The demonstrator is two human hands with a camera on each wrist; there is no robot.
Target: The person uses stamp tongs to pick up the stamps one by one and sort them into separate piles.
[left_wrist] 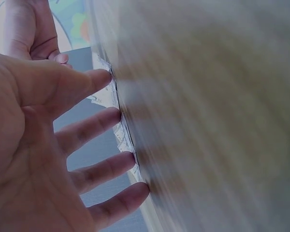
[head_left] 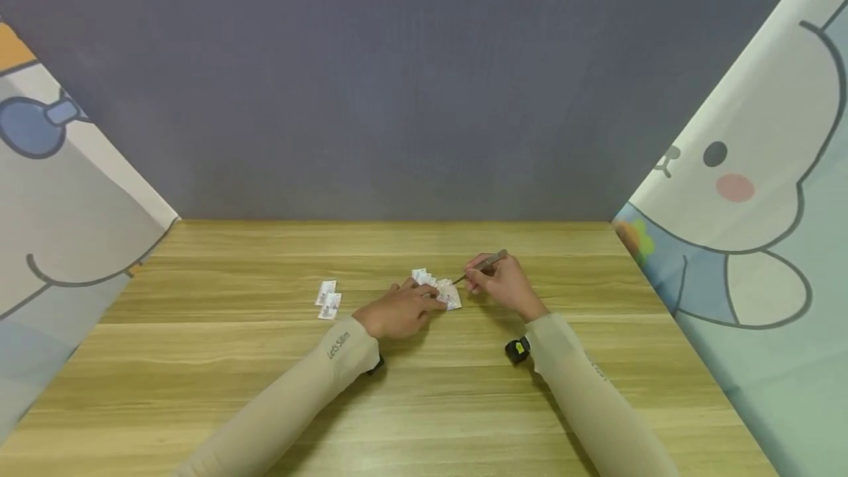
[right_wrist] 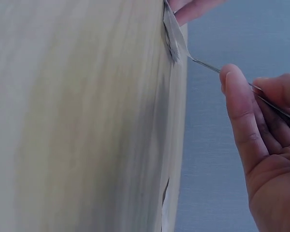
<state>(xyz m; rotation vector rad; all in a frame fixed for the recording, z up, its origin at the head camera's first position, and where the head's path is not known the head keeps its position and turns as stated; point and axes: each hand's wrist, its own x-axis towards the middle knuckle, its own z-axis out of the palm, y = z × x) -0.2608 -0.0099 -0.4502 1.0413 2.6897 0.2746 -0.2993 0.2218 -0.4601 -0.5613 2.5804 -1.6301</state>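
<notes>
My left hand lies over several small white printed paper pieces near the table's middle. In the left wrist view its fingers are spread, with the tips pressing at the papers and tabletop. My right hand, just to the right, pinches slim metal tweezers between thumb and fingers. In the right wrist view the tweezers' thin tip meets the edge of a raised paper piece. Whether the tip grips that edge cannot be made out. Left fingers partly cover the row of papers.
Two overlapping printed paper pieces lie on the wooden table left of my left hand. A grey panel rises behind the table. Cartoon-printed sheets flank both sides. A black wrist device sits by the right sleeve.
</notes>
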